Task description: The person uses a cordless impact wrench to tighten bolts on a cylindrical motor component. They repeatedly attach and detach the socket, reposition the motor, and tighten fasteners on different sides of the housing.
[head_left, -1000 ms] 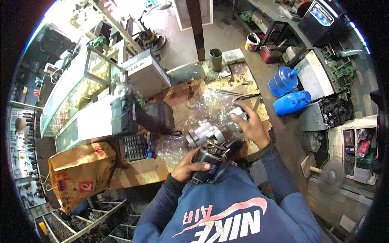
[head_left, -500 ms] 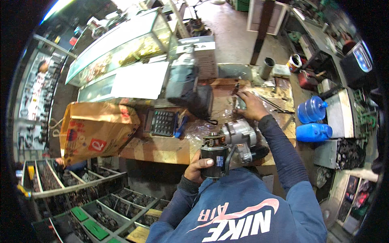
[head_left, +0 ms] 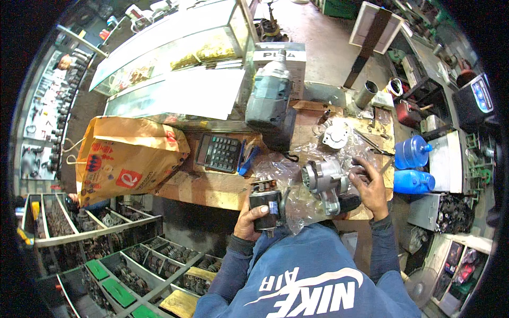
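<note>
My left hand (head_left: 246, 220) is wrapped around a black cylindrical starter motor body (head_left: 265, 209), whose metal inner parts show at its top end. Fingers apart and slightly bent, my right hand (head_left: 372, 191) hovers by the right side of a silver starter motor housing (head_left: 324, 177) and holds nothing that I can see. That housing, with a black cylinder on its lower right, rests on crinkled clear plastic (head_left: 299, 209) close to my body. Farther back on the bench lies a round silver cover (head_left: 335, 135).
A cordless impact wrench (head_left: 269, 98) stands beside a glass case (head_left: 169, 69). To the left are a calculator (head_left: 221, 152) and a paper bag (head_left: 127, 159). Long metal tools (head_left: 371, 142) lie at the back right. Parts bins (head_left: 127, 270) are below left; blue jugs (head_left: 412, 153) stand right.
My right hand has come back from the far part of the bench to beside the silver housing, leaving the round cover in view. My left hand keeps the motor body, slightly lower and farther left.
</note>
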The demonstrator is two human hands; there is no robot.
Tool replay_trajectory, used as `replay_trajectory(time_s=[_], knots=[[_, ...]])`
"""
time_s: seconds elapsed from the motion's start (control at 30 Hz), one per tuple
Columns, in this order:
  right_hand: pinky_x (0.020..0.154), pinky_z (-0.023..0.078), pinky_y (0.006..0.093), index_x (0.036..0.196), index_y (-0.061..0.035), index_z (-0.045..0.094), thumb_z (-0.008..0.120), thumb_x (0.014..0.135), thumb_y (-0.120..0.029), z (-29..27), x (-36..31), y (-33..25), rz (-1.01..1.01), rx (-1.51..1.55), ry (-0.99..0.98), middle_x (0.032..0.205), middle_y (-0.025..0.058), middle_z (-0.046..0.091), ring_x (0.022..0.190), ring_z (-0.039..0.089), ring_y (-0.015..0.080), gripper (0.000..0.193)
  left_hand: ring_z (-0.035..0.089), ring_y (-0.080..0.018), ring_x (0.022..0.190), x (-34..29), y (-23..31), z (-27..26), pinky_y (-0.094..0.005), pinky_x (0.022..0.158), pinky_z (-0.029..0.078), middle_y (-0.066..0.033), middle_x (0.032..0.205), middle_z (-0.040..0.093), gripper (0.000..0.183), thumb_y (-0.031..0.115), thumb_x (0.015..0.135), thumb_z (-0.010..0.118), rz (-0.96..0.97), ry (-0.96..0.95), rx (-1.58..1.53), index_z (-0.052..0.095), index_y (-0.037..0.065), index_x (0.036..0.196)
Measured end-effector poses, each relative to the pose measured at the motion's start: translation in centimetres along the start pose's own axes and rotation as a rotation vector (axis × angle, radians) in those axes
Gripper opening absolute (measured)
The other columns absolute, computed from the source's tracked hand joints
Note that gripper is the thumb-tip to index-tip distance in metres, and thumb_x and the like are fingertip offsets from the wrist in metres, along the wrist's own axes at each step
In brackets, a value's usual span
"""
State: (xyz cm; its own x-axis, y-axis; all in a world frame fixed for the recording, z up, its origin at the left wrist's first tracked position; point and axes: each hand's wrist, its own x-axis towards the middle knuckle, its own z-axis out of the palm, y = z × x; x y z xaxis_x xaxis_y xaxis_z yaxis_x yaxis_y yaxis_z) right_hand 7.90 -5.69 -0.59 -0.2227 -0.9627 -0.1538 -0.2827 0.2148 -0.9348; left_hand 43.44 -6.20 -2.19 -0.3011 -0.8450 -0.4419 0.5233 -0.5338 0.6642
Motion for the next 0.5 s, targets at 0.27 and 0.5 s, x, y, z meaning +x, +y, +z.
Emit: replay_trajectory(time_s=[0.27,0.5], knots=[[0.089,0.055,0.0299,0.135,-0.0018,0.064,0.078,0.092,-0.014,2.9,-4.3,-2.2,0.072,0.101,0.066,0.127,0.0101,0.068,0.102,0.067,0.0151,0.047,0.068,-0.0260,0.106,2.5,1.3,-3.6,-0.0418,0.090,0.062,-0.0134,0.123,0.064,0.077,0.010,0.080,0.074,0.089,0.045,0.286,0.040,0.006,0.148],[0.090,0.055,0.0332,0.130,-0.0059,0.069,0.083,0.088,-0.028,7.6,-5.0,-6.4,0.000,0.076,-0.244,0.111,0.0094,0.075,0.102,0.069,0.0178,0.050,0.065,-0.0252,0.112,3.5,1.7,-5.5,-0.0430,0.101,0.055,-0.0107,0.128,0.063,0.089,0.008,0.074,0.078,-0.011,0.097,0.221,0.039,0.008,0.153]])
